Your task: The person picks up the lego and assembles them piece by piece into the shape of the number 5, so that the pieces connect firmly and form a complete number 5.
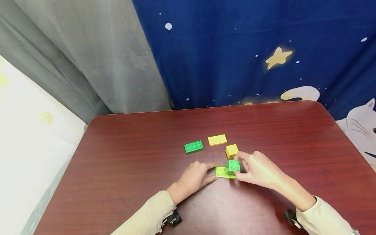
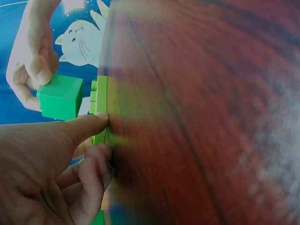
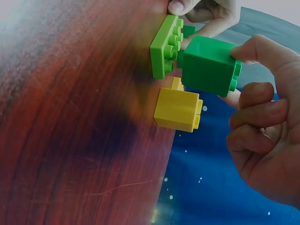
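My right hand [image 1: 258, 169] pinches a tall green 2x2 building block [image 1: 234, 165] between thumb and forefinger. In the right wrist view that green block [image 3: 208, 64] hovers just above the studs of a flat lime-green block [image 3: 164, 49]. My left hand [image 1: 194, 178] holds the left end of this lime-green block [image 1: 222, 172] on the table, its thumb and forefinger at opposite sides. Close behind the green block stands a tall yellow block [image 1: 231, 151], near the right fingertips; in the right wrist view the yellow block [image 3: 177, 110] shows its studs.
A flat dark green eight-stud block [image 1: 194, 147] lies beyond my left hand. Right of it is a flat yellow block [image 1: 217, 140]. All rest on a reddish-brown table [image 1: 132, 147] with rounded far corners. A blue curtain [image 1: 220, 58] and a grey curtain [image 1: 97, 55] hang behind.
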Action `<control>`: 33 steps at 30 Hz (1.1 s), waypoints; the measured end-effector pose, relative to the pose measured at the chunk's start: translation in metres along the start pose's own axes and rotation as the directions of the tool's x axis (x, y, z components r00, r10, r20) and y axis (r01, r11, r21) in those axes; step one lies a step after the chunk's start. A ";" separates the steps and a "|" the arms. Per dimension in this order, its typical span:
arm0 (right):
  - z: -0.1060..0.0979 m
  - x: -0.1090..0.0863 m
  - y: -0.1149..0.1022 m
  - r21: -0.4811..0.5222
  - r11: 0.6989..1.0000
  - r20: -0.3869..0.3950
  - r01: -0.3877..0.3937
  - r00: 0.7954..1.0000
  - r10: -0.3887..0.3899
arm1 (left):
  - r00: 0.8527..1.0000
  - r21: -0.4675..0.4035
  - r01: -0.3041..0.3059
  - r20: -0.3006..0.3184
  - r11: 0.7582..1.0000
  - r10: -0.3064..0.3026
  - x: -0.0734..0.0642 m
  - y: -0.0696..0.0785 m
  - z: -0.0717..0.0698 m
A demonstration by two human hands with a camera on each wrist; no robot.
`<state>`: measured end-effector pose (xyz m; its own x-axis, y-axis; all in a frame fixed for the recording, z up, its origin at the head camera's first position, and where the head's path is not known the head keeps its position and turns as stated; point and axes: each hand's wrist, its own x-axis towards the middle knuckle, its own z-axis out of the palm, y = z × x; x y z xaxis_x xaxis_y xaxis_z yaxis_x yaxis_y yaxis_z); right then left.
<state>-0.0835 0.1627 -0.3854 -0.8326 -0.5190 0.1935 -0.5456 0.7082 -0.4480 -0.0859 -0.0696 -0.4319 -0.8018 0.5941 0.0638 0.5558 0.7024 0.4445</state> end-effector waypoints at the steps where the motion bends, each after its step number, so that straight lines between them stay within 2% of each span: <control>1: 0.000 -0.001 0.000 -0.002 1.000 0.000 -0.002 1.000 0.002 | 1.000 -0.001 0.002 0.003 1.000 -0.002 0.000 0.000 0.000; 11: 0.002 -0.002 0.000 -0.010 0.999 0.067 -0.030 0.997 0.031 | 1.000 0.012 0.011 0.005 1.000 -0.011 0.000 0.000 0.000; 33: 0.005 -0.001 0.002 -0.021 1.000 0.087 -0.013 0.996 0.015 | 1.000 -0.010 0.014 0.002 1.000 -0.014 0.001 0.000 0.000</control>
<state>-0.0836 0.1621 -0.3904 -0.8290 -0.5482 0.1107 -0.5368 0.7245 -0.4325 -0.0866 -0.0686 -0.4320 -0.8093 0.5848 0.0556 0.5419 0.7068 0.4547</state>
